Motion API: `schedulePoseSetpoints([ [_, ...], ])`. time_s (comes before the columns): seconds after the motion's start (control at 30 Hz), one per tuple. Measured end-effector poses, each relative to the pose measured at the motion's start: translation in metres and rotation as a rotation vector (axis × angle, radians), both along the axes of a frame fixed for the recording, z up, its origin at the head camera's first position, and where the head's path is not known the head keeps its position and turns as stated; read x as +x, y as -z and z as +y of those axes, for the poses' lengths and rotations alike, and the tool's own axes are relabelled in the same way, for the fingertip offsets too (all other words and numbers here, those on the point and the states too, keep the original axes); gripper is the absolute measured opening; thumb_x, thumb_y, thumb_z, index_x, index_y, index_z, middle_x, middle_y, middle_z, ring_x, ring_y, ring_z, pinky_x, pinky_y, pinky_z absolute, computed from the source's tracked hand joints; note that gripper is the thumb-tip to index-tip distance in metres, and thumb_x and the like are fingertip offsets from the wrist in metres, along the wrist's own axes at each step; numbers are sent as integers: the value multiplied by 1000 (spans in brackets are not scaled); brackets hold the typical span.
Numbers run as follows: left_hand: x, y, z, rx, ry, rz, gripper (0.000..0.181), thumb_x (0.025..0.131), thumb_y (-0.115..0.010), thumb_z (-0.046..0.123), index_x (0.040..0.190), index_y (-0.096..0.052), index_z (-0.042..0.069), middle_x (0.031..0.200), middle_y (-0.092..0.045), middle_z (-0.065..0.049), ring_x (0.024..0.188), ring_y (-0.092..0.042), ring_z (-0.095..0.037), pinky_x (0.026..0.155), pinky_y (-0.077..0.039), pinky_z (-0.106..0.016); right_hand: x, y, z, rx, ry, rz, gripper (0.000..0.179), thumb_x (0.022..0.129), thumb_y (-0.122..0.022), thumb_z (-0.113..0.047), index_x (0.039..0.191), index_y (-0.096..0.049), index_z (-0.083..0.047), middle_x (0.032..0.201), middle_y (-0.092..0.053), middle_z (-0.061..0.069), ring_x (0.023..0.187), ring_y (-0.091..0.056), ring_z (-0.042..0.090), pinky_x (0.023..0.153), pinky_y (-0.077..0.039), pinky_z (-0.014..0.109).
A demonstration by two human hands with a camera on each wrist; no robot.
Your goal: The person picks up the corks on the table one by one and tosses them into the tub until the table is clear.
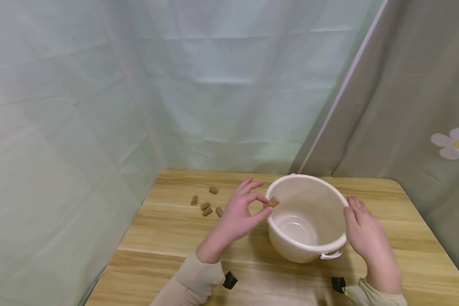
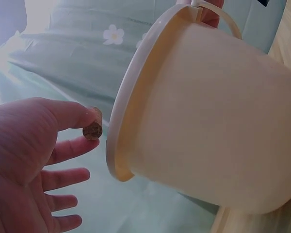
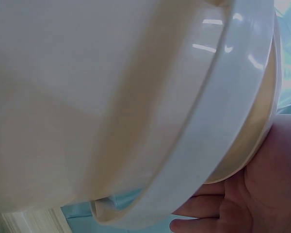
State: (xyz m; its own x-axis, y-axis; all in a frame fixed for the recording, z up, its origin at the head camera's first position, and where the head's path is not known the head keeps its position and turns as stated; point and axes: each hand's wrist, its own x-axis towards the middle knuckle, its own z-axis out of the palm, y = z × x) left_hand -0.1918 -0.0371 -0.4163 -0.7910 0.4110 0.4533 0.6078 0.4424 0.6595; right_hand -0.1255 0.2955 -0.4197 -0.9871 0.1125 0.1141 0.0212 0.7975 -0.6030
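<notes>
My left hand pinches a small brown cork between thumb and index finger, the other fingers spread. The cork is at the left rim of a cream plastic bucket, which stands upright on the table. In the left wrist view, the round end of the cork shows just outside the bucket's rim. My right hand rests against the bucket's right rim. Its fingers lie straight along the outside in the right wrist view, partly hidden behind the bucket handle.
Several more corks lie loose on the wooden table, left of the bucket. Pale green curtains hang behind and beside the table. A black piece sits by the left sleeve, another by the right.
</notes>
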Motion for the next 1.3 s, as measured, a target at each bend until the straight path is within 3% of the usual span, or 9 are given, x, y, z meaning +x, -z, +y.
schedulePoseSetpoints([
  [0.47,-3,-4,18,-48,38,-8,14,94,-84,27,95,-76,16,152,-60,-12,159,-30,-34,124,-26,-65,0,0,0,-5,3,-11,65,118,-24,-35,159,-33,14,163,-30,40,150,-25,63,117,-23,77],
  [0.87,-6,-7,32,-98,57,56,14,94,-84,28,96,-78,16,153,-59,-13,158,-32,-38,124,-29,-62,-2,-1,1,-10,17,-21,65,117,-23,-36,160,-32,12,163,-29,40,151,-25,62,118,-24,75],
  [1.3,-4,-7,45,-98,56,71,13,95,-83,29,97,-78,17,155,-58,-12,158,-32,-35,126,-30,-57,-4,0,2,-4,20,-37,66,117,-22,-37,160,-32,11,163,-29,40,150,-27,61,118,-25,74],
])
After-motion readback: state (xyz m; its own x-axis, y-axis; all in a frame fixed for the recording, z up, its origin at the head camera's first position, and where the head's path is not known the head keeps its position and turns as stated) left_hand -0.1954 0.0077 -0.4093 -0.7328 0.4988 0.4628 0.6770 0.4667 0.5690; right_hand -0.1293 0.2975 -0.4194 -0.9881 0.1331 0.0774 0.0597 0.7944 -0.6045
